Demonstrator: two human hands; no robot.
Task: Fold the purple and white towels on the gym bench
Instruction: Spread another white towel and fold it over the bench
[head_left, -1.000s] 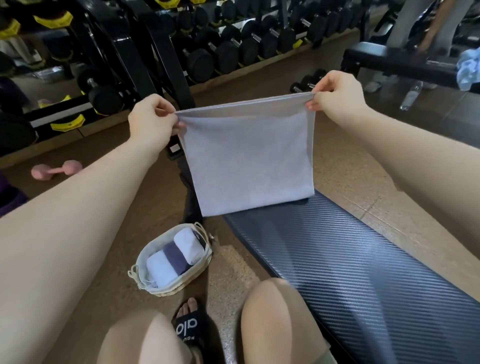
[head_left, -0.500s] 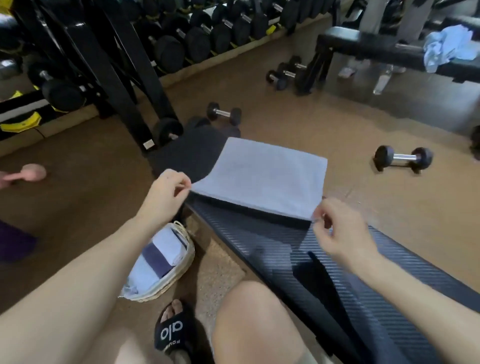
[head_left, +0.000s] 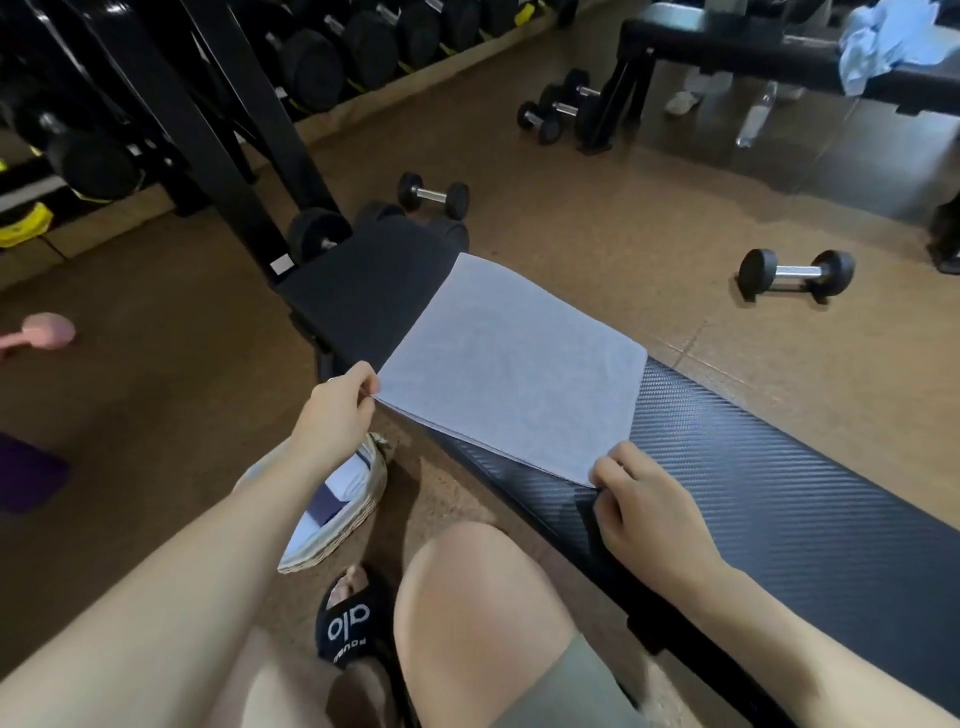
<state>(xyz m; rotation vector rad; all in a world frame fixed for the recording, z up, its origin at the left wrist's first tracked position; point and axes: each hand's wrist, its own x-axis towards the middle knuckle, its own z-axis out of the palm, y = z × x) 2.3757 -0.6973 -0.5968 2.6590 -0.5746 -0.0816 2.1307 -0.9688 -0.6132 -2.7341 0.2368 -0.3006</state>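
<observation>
Pale towel spread flat across the gym bench, doubled over (two layers showing along the near edge). Left hand at the towel's near left corner, just off the bench's edge, thumb and fingertips closed in a pinch on the cloth. Right hand at the near right corner, on the bench's ribbed pad, fingers curled and gripping that corner. Beside the bench on the floor, under the left forearm, a woven basket with rolled towels inside.

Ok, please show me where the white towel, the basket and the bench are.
white towel (head_left: 511, 369), head view, middle of the cloth
basket (head_left: 358, 519), head view, woven wall
bench (head_left: 779, 493), head view, bare padded top
</observation>
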